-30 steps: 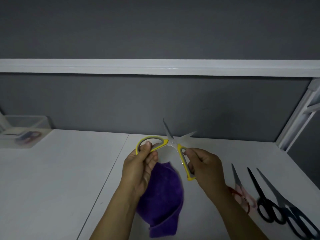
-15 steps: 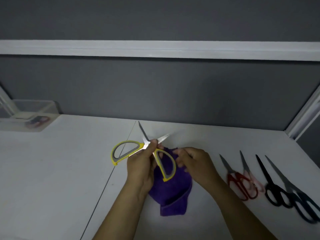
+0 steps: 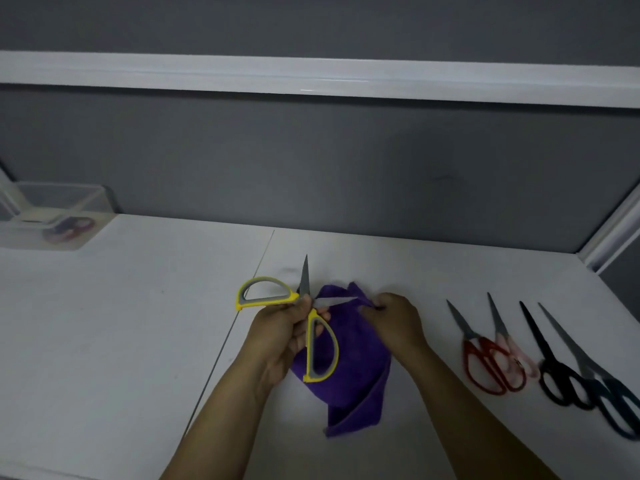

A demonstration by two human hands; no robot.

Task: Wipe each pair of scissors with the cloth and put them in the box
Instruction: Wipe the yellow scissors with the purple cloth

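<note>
**Head cam: yellow scissors spread open in left hand, cloth pinched at one blade tip**

Nearest: purple cloth on the white table. Its near corner is folded and its far edge is lifted toward the blades. Soft, limp and light, so it bunches easily. Best taken in a pinch with fabric over the fingertips.

Left hand grips the yellow scissors at the pivot, fingers curled round where the handles meet the blades. The scissors are held above the cloth, spread wide. One blade points away from the person, the other points right. One handle loop sticks out left, the other hangs over the cloth.

Right hand pinches the cloth's far edge at the tip of the right-pointing blade. Can't tell if fabric wraps the blade.

Handling, my read:
- Rigid, fairly light, with steel blades and plastic handles.
- Tips and edges are sharp and the metal is slick.
- Hold by the handles or pivot and keep cloth between fingers and edge.
- Open blades may swing on the pivot.

Right of the hands, in a row on the table with tips pointing away: red scissors, pink scissors, black scissors, dark teal scissors. Probably still to wipe.

Far left: clear box against the gray wall, with reddish handles inside, blurred.

No brand, label or text readable.
</note>
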